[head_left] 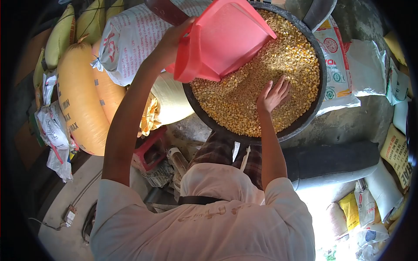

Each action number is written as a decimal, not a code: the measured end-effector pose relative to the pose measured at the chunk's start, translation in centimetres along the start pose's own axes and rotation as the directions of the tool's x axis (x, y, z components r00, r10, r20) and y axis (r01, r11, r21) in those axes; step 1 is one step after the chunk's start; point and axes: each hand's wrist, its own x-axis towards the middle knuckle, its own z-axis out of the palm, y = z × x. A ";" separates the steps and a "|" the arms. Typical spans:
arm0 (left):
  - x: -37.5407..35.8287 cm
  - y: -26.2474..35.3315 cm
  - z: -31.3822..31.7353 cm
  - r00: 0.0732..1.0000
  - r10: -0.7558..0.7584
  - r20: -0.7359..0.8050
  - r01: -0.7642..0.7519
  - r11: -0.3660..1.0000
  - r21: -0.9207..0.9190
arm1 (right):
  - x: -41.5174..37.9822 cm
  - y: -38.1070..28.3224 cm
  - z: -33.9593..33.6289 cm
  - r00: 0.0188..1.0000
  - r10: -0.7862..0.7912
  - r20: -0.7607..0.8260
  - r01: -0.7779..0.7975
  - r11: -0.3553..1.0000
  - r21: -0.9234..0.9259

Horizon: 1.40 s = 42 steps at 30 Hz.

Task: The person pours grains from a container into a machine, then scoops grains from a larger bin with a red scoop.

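Observation:
A round black tub holds a mix of yellow corn kernels and smaller brown grain. Over its upper left part, a red plastic scoop is tilted with its wide mouth toward the grain. My left hand grips the scoop at its left side; the scoop hides most of the fingers. On the grain near the tub's middle rests my right hand, fingers spread, with nothing held in it.
Full orange sacks and a white printed sack stand left of the tub. A red plastic stool is below them. To the right lie a dark rolled sack, white bags and more sacks.

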 end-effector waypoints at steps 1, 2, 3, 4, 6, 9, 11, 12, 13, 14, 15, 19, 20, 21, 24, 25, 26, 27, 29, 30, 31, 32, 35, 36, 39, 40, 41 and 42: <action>0.2 -0.5 0.2 0.998 -0.070 -0.008 0.068 0.983 -0.172 | 0.1 -0.1 0.1 1.000 0.001 -0.012 -0.001 1.000 0.000; 0.3 -0.3 0.3 0.990 -0.141 -0.004 0.131 0.932 -0.338 | 0.1 -0.2 0.1 1.000 0.002 -0.008 -0.002 1.000 -0.003; 0.5 -0.2 0.3 0.989 -0.145 -0.002 0.136 0.930 -0.340 | 0.2 -0.2 0.2 1.000 0.000 -0.020 0.000 1.000 0.005; 0.8 -0.2 0.1 0.934 -0.352 0.054 0.328 0.790 -0.518 | 0.2 -0.3 0.3 1.000 -0.001 -0.031 0.002 1.000 0.013; 0.7 -0.7 0.2 0.834 -0.531 0.150 0.485 0.575 -0.659 | 0.3 -0.3 0.6 0.998 -0.045 -0.054 0.048 0.997 0.054; 0.8 -1.3 0.0 0.990 -0.137 0.017 0.128 0.867 -0.482 | 0.8 -0.8 1.2 0.993 -0.075 -0.094 0.084 0.992 0.096; 1.3 -0.6 -0.6 0.844 -0.504 0.183 0.535 0.764 -0.361 | 0.9 -1.1 1.4 0.993 -0.056 -0.100 0.066 0.993 0.095; 0.9 -2.3 -0.5 0.842 -0.508 0.183 0.538 0.760 -0.364 | 0.9 -1.2 1.4 0.993 -0.062 -0.102 0.075 0.990 0.120; 0.5 -4.9 -0.5 0.961 -0.250 0.121 0.263 0.959 -0.108 | 1.0 -1.2 1.4 0.992 -0.070 -0.101 0.084 0.986 0.145; 0.1 -6.5 -0.4 0.990 0.039 0.139 -0.062 0.984 0.166 | 1.0 -1.3 1.5 0.993 -0.073 -0.096 0.086 0.986 0.143; 0.6 -4.5 -0.3 0.990 0.039 0.138 -0.062 0.984 0.166 | 1.1 -1.5 1.7 0.991 -0.074 -0.114 0.092 0.982 0.162; 0.2 -4.0 0.3 0.936 -0.343 0.075 0.349 0.884 -0.312 | 2.3 -2.8 2.7 0.960 -0.183 -0.210 0.236 0.936 0.263; -0.2 -4.3 0.3 0.996 0.043 0.081 -0.038 0.997 -0.061 | 2.4 -3.4 2.8 0.968 -0.181 -0.173 0.221 0.942 0.252; -0.3 -4.6 0.3 0.996 0.041 0.084 -0.035 0.997 -0.062 | 2.3 -3.8 2.8 0.969 -0.179 -0.170 0.218 0.943 0.252; -0.4 -4.8 0.2 0.989 -0.075 0.129 0.074 0.997 0.018 | 2.5 -4.2 3.0 0.971 -0.163 -0.176 0.208 0.937 0.280; -0.5 -4.6 0.3 0.997 -0.042 0.067 0.040 0.999 0.038 | 2.5 -4.0 3.1 0.971 -0.164 -0.176 0.209 0.938 0.276; -0.7 -4.5 0.5 1.000 -0.007 0.005 0.006 0.998 0.060 | 2.5 -4.1 3.0 0.970 -0.162 -0.181 0.210 0.934 0.291; -0.9 -4.4 0.6 1.000 -0.005 0.006 0.005 0.998 0.058 | 2.5 -4.2 2.9 0.970 -0.158 -0.187 0.210 0.929 0.306; -1.4 -4.6 1.2 0.999 0.048 -0.020 -0.045 0.990 0.134 | 2.7 -4.4 2.8 0.970 -0.160 -0.184 0.209 0.934 0.289; -1.7 -4.9 1.4 0.999 0.050 -0.013 -0.048 0.990 0.131 | 2.7 -4.5 2.8 0.970 -0.162 -0.180 0.208 0.939 0.274; -2.0 -5.4 1.6 0.999 0.006 -0.037 -0.005 1.000 0.006 | 2.6 -4.8 2.7 0.971 -0.159 -0.181 0.205 0.940 0.272; -2.2 -5.4 1.6 0.997 -0.043 -0.057 0.036 0.992 -0.119 | 2.6 -5.1 2.7 0.977 -0.151 -0.153 0.193 0.929 0.316; -3.3 -4.6 2.6 0.902 -0.431 -0.002 0.386 0.809 -0.444 | 2.5 -6.4 3.7 0.966 -0.215 -0.142 0.256 0.861 0.440; -3.8 -5.7 3.1 0.903 -0.430 -0.001 0.385 0.809 -0.444 | 2.3 -6.8 3.9 0.954 -0.291 -0.074 0.296 0.874 0.385; -4.6 -7.7 4.0 0.991 -0.074 -0.109 0.052 0.981 -0.187 | 2.3 -7.4 4.2 0.945 -0.328 -0.006 0.316 0.906 0.281; -4.8 -7.8 4.1 0.989 -0.114 -0.095 0.091 0.971 -0.222 | 2.4 -7.4 4.2 0.944 -0.329 -0.003 0.316 0.905 0.284; -4.8 -7.6 4.1 0.985 -0.153 -0.082 0.128 0.958 -0.257 | 2.4 -7.5 4.1 0.943 -0.334 0.000 0.320 0.903 0.286; -4.8 -7.7 4.1 0.985 -0.152 -0.086 0.125 0.957 -0.261 | 2.4 -7.5 3.9 0.941 -0.337 -0.002 0.324 0.903 0.282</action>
